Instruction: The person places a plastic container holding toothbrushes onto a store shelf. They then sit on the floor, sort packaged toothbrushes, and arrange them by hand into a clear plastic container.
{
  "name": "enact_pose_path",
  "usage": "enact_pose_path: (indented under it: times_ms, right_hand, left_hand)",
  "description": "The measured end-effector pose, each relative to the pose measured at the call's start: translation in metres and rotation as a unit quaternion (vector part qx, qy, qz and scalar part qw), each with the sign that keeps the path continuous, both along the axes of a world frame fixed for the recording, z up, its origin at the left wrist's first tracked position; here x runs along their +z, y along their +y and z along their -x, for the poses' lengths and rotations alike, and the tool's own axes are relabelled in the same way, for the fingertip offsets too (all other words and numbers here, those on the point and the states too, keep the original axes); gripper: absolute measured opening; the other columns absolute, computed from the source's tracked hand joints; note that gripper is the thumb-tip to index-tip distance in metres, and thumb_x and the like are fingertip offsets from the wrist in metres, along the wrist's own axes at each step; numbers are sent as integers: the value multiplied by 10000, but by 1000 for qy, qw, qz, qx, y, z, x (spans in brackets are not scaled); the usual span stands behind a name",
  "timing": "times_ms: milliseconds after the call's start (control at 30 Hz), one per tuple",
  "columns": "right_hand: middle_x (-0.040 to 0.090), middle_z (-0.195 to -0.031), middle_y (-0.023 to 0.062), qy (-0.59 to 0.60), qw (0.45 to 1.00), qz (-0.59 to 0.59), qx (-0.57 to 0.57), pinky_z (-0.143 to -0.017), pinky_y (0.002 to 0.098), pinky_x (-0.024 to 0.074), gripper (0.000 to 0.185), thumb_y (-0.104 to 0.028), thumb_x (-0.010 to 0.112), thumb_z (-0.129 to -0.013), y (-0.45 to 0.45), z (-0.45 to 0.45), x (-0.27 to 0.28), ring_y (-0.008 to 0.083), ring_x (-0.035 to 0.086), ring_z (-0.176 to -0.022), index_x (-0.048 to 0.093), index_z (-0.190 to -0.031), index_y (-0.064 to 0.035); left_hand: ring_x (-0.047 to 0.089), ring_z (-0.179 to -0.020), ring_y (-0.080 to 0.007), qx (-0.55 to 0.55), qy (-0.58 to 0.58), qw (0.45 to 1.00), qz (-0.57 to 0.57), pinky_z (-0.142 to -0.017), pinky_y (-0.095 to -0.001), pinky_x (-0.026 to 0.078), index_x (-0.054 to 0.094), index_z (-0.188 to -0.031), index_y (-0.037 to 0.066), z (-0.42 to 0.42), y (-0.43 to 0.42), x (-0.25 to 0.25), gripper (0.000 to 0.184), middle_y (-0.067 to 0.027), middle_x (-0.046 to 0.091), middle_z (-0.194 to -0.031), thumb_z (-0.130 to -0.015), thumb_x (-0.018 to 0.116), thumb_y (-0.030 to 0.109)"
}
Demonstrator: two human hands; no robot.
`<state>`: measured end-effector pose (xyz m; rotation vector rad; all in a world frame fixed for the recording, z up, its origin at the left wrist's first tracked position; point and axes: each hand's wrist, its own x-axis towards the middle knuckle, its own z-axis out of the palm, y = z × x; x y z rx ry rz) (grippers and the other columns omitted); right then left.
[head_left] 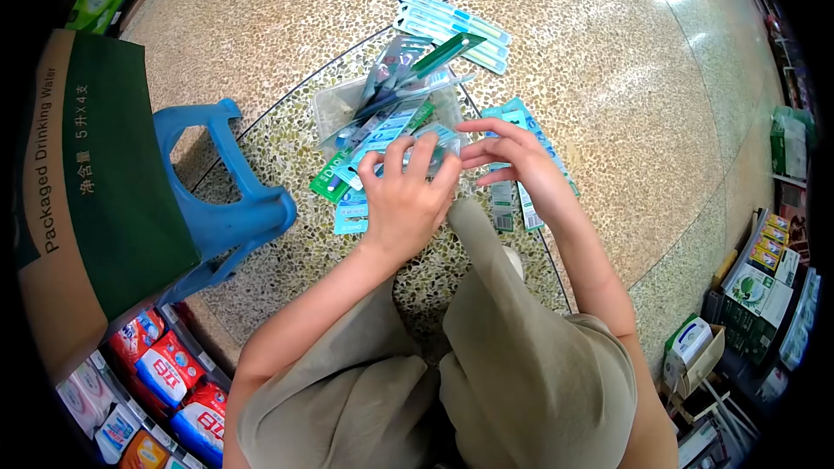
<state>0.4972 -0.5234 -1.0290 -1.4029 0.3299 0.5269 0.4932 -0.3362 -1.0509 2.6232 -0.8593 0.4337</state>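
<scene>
A clear plastic box [324,115] on the floor holds a jumbled heap of packaged toothbrushes [387,137], some sticking out over its rim. My left hand [408,195] rests at the near side of the heap, its bent fingers spread over the packs; what lies under its palm is hidden. At the box's right side is my right hand [521,156], fingers stretched out and apart, with nothing seen in it. Beneath and beyond this hand, more toothbrush packs [539,135] lie on the floor. A fanned row of blue-and-white toothbrush packs [452,26] lies beyond the box.
To the left, a blue plastic stool [252,204] supports a green and brown drinking-water carton [113,174]. Shelves with red and blue packets [169,369] stand at lower left. Shelved goods and an open carton [695,356] line the right side. Speckled stone floor [625,61] surrounds the box.
</scene>
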Motion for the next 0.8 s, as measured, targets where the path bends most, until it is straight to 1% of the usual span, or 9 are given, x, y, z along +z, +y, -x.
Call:
enact_pose_path:
  times_ms: [67,167,200,267,367,467,567,667,800]
  right_hand:
    - [681,-991,66,-4,1000,3,8,-716,256,522,347,-96,480,-885,2,1,2,120,641,-872,611,-1204,-52]
    - [681,-957,48,-70,997,4,35,-689,269,510,413,25,559,-802,2,3,-14,118,628,-842,620,-1199,-69]
    - [667,-928,50,-124,987,85,55,-695,275,508,437,45,590,-764,5,2,-13,136,628,-834,628,-1181,-81]
    - [640,-871,56,-228,939,242,90,-708,289,505,493,84,653,-690,15,-1,-13,172,627,-818,645,-1145,-105]
    - [616,-885,77,-327,903,264,89,-697,300,504,491,10,746,-623,15,-8,-28,208,614,-797,670,-1093,-113]
    - [606,-922,62,-348,899,253,85,-746,324,504,495,-34,786,-593,14,-13,-24,231,602,-860,684,-1071,-112]
    - [618,-1019,44,-460,834,297,65,-827,347,494,498,-77,812,-587,8,-19,-17,240,587,-968,690,-1067,-125]
    - [642,-1061,39,-471,837,270,71,-887,356,477,493,-101,825,-583,5,-23,-5,252,569,-1048,693,-1058,-117]
    - [667,-1051,59,-450,863,217,79,-888,343,481,460,-117,834,-587,2,-23,6,248,594,-1024,691,-1023,-81]
  left_hand:
    - [525,-1039,-249,5,-2,1000,13,-880,-465,303,612,-906,162,1,-1,1,247,-42,554,-1185,-706,756,189]
    - [538,-1012,-247,2,-12,1000,10,-870,-449,323,622,-867,136,1,1,0,213,-42,571,-1174,-705,754,178]
    - [549,-989,-246,-7,-7,1000,22,-858,-438,340,622,-854,123,0,2,0,199,-45,583,-1163,-707,751,166]
    - [572,-943,-243,-27,4,999,46,-834,-416,375,623,-828,97,-2,4,1,173,-50,607,-1140,-712,743,141]
    - [606,-868,-247,-48,2,995,87,-773,-383,425,621,-821,63,-7,5,5,158,-61,649,-1090,-714,734,88]
    - [625,-846,-255,-58,9,991,119,-741,-375,448,627,-821,50,-13,9,16,159,-68,671,-1055,-704,735,50]
    - [614,-869,-251,-80,6,990,120,-757,-374,447,610,-835,23,-17,11,29,114,-94,641,-1055,-758,681,70]
    - [621,-872,-254,-87,22,985,145,-746,-374,451,619,-857,13,-20,12,41,122,-98,647,-1050,-759,681,53]
    - [629,-833,-262,-93,12,977,191,-717,-368,458,641,-833,46,-24,13,53,195,-85,685,-1030,-675,750,14]
